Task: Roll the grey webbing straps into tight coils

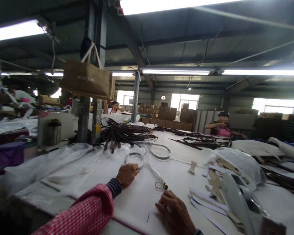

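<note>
Handling a long strap [153, 172] is the step I judge to be in hand: from where I sit, I have one hand at its coils and the other at its buckle end. The strap, seemingly wrapped in clear film, lies in the middle of the white desk [139, 212], with a near loop [134, 153] and a far loop [161, 159] side by side and a straight run down to the buckle [161, 185].

My left hand [127, 176] is at the lower edge of the near loop, fingers bent and narrow; I cannot tell whether they pinch it or only press on it. My right hand [175, 209] rests low by the buckle, fingers curled; their tips come close to its dark end, but I cannot tell if they grip it.

The next move, to my mind, calls for a sure hold on the buckle end while the left hand steadies the loops, so the coils don't spring apart. I would also mind the paper strips [208, 204] to the right, well apart from the buckle. A pile of dark straps [127, 132] lies beyond the loops, toward the far side.
</note>
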`<state>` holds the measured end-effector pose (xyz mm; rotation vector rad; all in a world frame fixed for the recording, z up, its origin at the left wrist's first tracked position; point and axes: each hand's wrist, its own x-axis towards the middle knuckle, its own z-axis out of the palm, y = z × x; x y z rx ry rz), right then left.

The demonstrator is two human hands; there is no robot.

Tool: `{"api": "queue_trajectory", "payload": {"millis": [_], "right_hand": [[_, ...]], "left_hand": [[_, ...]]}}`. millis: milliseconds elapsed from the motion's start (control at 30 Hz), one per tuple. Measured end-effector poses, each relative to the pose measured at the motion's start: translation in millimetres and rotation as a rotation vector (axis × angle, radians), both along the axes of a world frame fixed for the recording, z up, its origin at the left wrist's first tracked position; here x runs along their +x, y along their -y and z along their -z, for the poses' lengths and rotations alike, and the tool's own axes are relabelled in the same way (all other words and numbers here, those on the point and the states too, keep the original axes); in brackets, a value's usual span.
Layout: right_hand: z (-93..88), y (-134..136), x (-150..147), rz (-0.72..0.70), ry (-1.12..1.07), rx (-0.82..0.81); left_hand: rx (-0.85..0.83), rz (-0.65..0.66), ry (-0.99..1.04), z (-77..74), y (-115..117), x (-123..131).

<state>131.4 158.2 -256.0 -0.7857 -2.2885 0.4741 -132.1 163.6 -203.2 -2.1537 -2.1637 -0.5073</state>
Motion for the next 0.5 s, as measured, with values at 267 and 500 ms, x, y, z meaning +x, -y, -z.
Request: {"api": "queue_trajectory", "payload": {"millis": [267, 500], "right_hand": [[-25.9, 37, -31, -0.152, -0.571, -1.011], [-48.5, 76, -25, -0.196, -0.727, -1.135]], "left_hand": [[0.126, 0.51, -0.08, 4.3, 151, 63], [-0.014, 0.756, 0.044, 6.2, 182, 83]]}}
